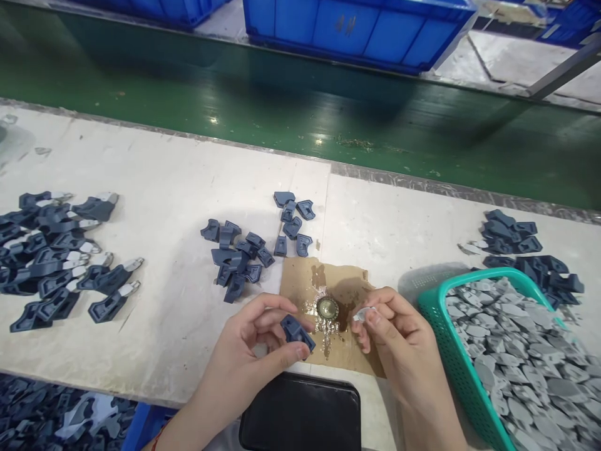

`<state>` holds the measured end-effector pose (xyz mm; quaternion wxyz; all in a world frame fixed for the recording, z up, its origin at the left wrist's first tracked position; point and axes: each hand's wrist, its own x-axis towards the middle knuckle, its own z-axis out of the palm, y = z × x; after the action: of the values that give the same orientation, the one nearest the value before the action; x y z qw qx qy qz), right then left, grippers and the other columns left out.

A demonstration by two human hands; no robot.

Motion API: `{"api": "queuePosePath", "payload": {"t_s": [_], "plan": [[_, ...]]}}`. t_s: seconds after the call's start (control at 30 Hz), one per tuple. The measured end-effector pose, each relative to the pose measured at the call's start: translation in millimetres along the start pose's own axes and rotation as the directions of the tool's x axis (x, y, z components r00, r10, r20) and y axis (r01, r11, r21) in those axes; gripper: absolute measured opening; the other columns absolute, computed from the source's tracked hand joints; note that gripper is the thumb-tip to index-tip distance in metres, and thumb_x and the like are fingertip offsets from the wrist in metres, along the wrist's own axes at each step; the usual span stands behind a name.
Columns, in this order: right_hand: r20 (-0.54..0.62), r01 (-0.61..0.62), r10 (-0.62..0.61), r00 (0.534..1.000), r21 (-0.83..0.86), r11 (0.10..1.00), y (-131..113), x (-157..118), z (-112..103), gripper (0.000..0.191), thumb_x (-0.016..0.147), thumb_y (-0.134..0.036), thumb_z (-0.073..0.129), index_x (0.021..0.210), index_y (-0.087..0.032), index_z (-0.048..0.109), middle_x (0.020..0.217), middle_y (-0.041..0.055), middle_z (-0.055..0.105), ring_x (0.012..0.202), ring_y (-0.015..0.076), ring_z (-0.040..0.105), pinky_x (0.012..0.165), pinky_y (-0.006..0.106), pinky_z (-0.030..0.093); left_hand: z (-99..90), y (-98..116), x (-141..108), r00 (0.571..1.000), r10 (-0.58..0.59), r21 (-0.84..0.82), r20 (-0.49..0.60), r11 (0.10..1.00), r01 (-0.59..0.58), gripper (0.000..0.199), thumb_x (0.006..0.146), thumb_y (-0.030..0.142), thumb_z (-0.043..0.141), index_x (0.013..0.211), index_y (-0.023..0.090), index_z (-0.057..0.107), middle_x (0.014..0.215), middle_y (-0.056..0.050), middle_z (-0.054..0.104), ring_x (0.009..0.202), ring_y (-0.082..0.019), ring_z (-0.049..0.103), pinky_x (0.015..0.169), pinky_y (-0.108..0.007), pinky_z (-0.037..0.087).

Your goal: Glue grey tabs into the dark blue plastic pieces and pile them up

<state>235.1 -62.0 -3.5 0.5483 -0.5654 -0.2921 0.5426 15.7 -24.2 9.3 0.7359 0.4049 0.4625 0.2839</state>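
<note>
My left hand (pixel 263 341) grips a dark blue plastic part (pixel 297 333) between thumb and fingers, above the lower left of a brown cardboard sheet (pixel 293 275). Across from it, my right hand (pixel 394 319) pinches a small light grey plastic piece (pixel 364 313). Between the hands a small round dish (pixel 327 308) sits on the cardboard, with shiny wet liquid spread around it. Several loose dark blue parts (pixel 239 257) lie beyond my left hand. Beside my right forearm stands a green basket (pixel 439 300) full of grey pieces.
At the left lies a pile of blue parts with grey ends (pixel 51 250). More blue parts (pixel 511 232) rest behind the basket. A black tray-like object (pixel 300 413) is at the near edge. Past the table runs a green conveyor belt (pixel 211 94), with blue bins (pixel 357 31) behind it.
</note>
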Motion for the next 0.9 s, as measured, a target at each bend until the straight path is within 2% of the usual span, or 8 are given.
{"api": "queuePosePath", "payload": {"t_s": [0.13, 0.27, 0.33, 0.43, 0.53, 0.67, 0.8, 0.9], "plan": [[-0.053, 0.018, -0.027, 0.998, -0.162, 0.987, 3, -1, 3, 0.02, 0.09, -0.041, 0.078, 0.091, -0.022, 0.071, 0.062, -0.0005, 0.067, 0.053, 0.0104, 0.058, 0.048, 0.017, 0.046, -1.6, -2, 1, 1.0, -0.018, 0.0, -0.004, 1.0, 0.018, 0.022, 0.086, 0.034, 0.082, 0.104, 0.023, 0.075, 0.097, -0.005, 0.078, 0.077, -0.014, 0.064, 0.067, -0.021, 0.055], [-0.133, 0.114, -0.191, 0.973, -0.443, 0.889, 6, -5, 6, 0.023, 0.091, -0.04, 0.076, 0.08, -0.021, 0.069, 0.061, -0.0016, 0.064, 0.053, 0.0107, 0.056, 0.049, 0.019, 0.044, -2.5, -5, 2, 1.0, -0.023, -0.024, 0.004, 0.999, 0.023, 0.017, 0.086, 0.032, 0.082, 0.101, 0.024, 0.076, 0.097, -0.003, 0.078, 0.077, -0.013, 0.063, 0.069, -0.019, 0.054], [-0.091, 0.171, -0.271, 0.958, -0.579, 0.797, 7, -6, 8, 0.024, 0.093, -0.037, 0.074, 0.077, -0.02, 0.067, 0.061, -0.0026, 0.062, 0.053, 0.0099, 0.053, 0.048, 0.019, 0.042, -2.4, -7, 2, 1.0, -0.019, -0.026, 0.013, 0.999, 0.019, 0.017, 0.089, 0.031, 0.08, 0.104, 0.026, 0.076, 0.103, -0.003, 0.077, 0.078, -0.012, 0.064, 0.071, -0.019, 0.054], [0.061, 0.286, -0.345, 0.936, -0.703, 0.651, 7, -7, 10, 0.024, 0.097, -0.031, 0.068, 0.076, -0.02, 0.066, 0.061, -0.004, 0.061, 0.05, 0.0083, 0.048, 0.048, 0.02, 0.039, -1.7, -10, 2, 0.999, -0.016, -0.031, 0.029, 0.999, 0.016, 0.017, 0.092, 0.028, 0.076, 0.109, 0.027, 0.075, 0.109, -0.003, 0.077, 0.078, -0.012, 0.065, 0.074, -0.021, 0.056], [0.18, 0.39, -0.398, 0.9, -0.741, 0.546, 7, -5, 14, 0.021, 0.1, -0.024, 0.065, 0.08, -0.02, 0.065, 0.064, -0.0038, 0.061, 0.051, 0.0082, 0.048, 0.05, 0.021, 0.039, -1.2, -14, 3, 0.999, -0.03, -0.02, 0.026, 0.999, 0.03, 0.014, 0.094, 0.027, 0.073, 0.108, 0.026, 0.075, 0.109, -0.004, 0.078, 0.077, -0.012, 0.065, 0.074, -0.021, 0.056], [0.28, 0.46, -0.411, 0.867, -0.767, 0.448, 9, -4, 17, 0.02, 0.101, -0.018, 0.062, 0.081, -0.019, 0.064, 0.064, -0.0038, 0.056, 0.054, 0.009, 0.049, 0.052, 0.022, 0.038, -0.5, -15, 5, 0.999, -0.043, -0.008, 0.017, 0.999, 0.043, 0.014, 0.093, 0.029, 0.073, 0.106, 0.025, 0.076, 0.11, -0.005, 0.078, 0.081, -0.014, 0.067, 0.077, -0.023, 0.056], [0.294, 0.483, -0.437, 0.85, -0.768, 0.421, 9, -4, 17, 0.016, 0.1, -0.016, 0.063, 0.085, -0.019, 0.065, 0.066, -0.0037, 0.057, 0.055, 0.0091, 0.05, 0.054, 0.022, 0.04, 0.2, -10, 5, 0.999, -0.054, 0.027, 0.005, 0.998, 0.054, 0.015, 0.09, 0.028, 0.074, 0.104, 0.024, 0.077, 0.108, -0.006, 0.079, 0.085, -0.016, 0.067, 0.08, -0.026, 0.056], [0.307, 0.491, -0.438, 0.845, -0.769, 0.409, 9, -5, 18, 0.015, 0.1, -0.015, 0.063, 0.086, -0.019, 0.065, 0.067, -0.0032, 0.061, 0.055, 0.0091, 0.052, 0.055, 0.022, 0.041, 0.4, -9, 4, 0.999, -0.046, 0.072, 0.0, 0.996, 0.046, 0.016, 0.089, 0.027, 0.074, 0.104, 0.025, 0.078, 0.106, -0.005, 0.079, 0.083, -0.017, 0.065, 0.076, -0.026, 0.054]]}}
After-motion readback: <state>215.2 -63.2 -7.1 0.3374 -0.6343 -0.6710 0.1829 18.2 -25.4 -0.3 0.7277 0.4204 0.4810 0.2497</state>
